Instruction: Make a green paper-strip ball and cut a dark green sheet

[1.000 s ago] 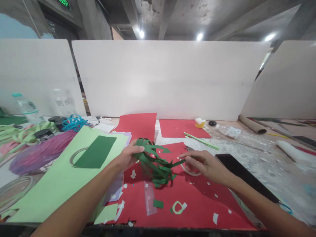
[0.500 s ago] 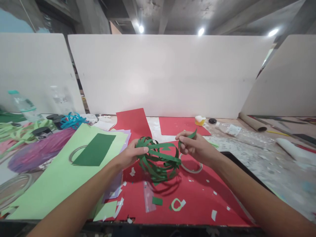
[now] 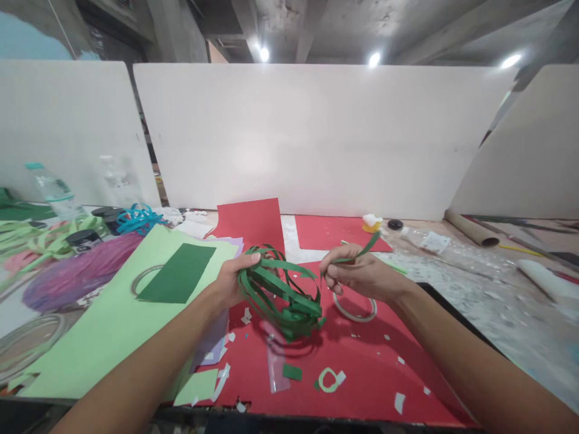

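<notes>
My left hand (image 3: 233,278) grips a bundle of looped dark green paper strips (image 3: 284,301), its thumb pressed on top. The loops hang above a red paper sheet (image 3: 362,367). On the right, my right hand (image 3: 350,271) pinches one green paper strip (image 3: 368,244), whose loose end sticks up past the knuckles. Whether this strip joins the bundle I cannot make out. Below my right hand a pale ring (image 3: 356,316) lies on the red sheet.
Light green paper (image 3: 108,325) with a dark green piece (image 3: 181,274) lies left. Behind it are a purple plastic bag (image 3: 85,271), blue strips (image 3: 139,218) and a bottle (image 3: 56,190). A yellow tub (image 3: 371,224) and a cardboard tube (image 3: 473,229) stand or lie toward the back right.
The bundle of strips has shifted slightly left and sags lower with looser loops. My left hand has moved left a little. The strip's end now shows longer above my right hand.
</notes>
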Tool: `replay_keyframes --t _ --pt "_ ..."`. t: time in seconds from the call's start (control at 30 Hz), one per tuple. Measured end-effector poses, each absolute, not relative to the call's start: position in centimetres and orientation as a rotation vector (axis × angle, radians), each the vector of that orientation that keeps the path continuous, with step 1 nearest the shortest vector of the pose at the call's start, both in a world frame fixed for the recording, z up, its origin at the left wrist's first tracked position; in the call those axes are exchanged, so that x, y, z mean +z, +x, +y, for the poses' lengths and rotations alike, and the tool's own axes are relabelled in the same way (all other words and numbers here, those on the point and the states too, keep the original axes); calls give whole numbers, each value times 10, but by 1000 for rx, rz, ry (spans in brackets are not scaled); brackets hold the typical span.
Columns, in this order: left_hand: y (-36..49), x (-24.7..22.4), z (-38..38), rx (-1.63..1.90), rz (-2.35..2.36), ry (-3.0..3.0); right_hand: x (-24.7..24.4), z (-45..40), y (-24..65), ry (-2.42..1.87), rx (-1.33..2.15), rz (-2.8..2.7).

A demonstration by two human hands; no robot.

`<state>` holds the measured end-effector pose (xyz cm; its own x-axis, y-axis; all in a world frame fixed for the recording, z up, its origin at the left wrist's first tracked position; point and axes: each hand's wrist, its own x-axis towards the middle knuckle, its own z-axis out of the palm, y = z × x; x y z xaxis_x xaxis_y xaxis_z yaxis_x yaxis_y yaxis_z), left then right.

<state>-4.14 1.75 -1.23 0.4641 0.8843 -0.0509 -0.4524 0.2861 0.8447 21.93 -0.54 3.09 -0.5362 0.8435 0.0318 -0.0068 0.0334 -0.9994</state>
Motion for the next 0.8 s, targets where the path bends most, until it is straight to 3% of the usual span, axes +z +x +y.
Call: replay_keyframes --t 0.27,0.8 --pt "-26 -9 9 783 585 1140 32 -12 200 -850 1331 -1992" --pt "-22 -12 12 896 696 1203 0 -11 209 -803 1514 -1486"
